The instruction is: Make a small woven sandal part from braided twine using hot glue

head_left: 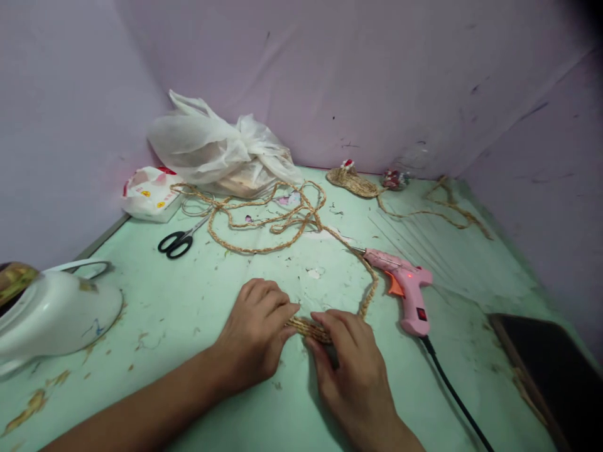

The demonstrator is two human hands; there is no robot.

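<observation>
Between my two hands is a small coiled piece of braided straw rope (308, 328), its layers lying side by side. My left hand (257, 329) pinches its left end between thumb and fingers. My right hand (351, 364) grips the right end, thumb below and fingers on top, covering part of it. From behind my right hand the loose braided rope (370, 289) runs up past the nozzle of a pink glue gun (400, 279) and into a tangle of loops. The glue gun lies on its side with a small red light lit.
Black-handled scissors (179, 242) lie at left, near a white tissue pack (153, 194) and a knotted plastic bag (230, 150). A finished-looking straw sole (352, 181) rests by the back wall. A white pot-like vessel (61, 307) stands left; a dark phone-like slab (546, 370) lies right, beyond the gun's cord (452, 389).
</observation>
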